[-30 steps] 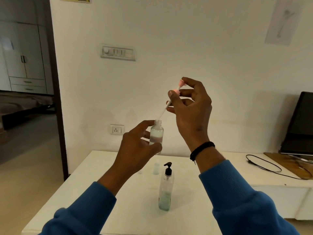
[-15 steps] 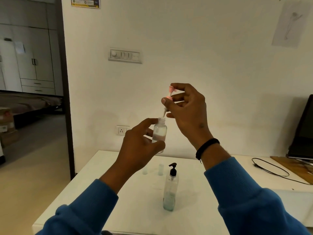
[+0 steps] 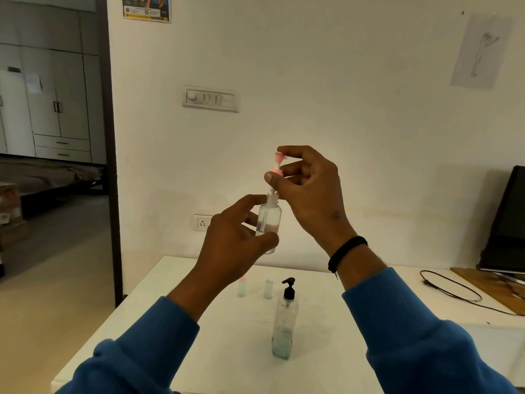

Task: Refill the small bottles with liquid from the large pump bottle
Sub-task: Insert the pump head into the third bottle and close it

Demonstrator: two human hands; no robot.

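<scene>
Table [image 3: 216,362], white, flat-topped, against pale wall, largest item in view. Monitor [image 3: 508,223], dark, at far right on wooden board [image 3: 488,285], black cable [image 3: 454,291] looped beside. Left hand [image 3: 235,245], blue-sleeved, raised above table, fingers and thumb curled round small clear plastic bottle [image 3: 270,220], held upright, partly filled with clear liquid. Right hand [image 3: 309,194], black band at wrist, just above and beside, thumb and fingers pinching pink pump top [image 3: 278,166]; dip tube [image 3: 262,220] already down inside small bottle's neck, collar not yet seated. Tall clear pump bottle with black dispenser head [image 3: 284,322] upright on table, below hands, low level of pale liquid at bottom. Two further small clear bottles behind it, well apart from hands: one with pink tip [image 3: 242,287], one plain [image 3: 267,289]. Switch panel [image 3: 210,98] and socket [image 3: 202,222] on wall.
</scene>
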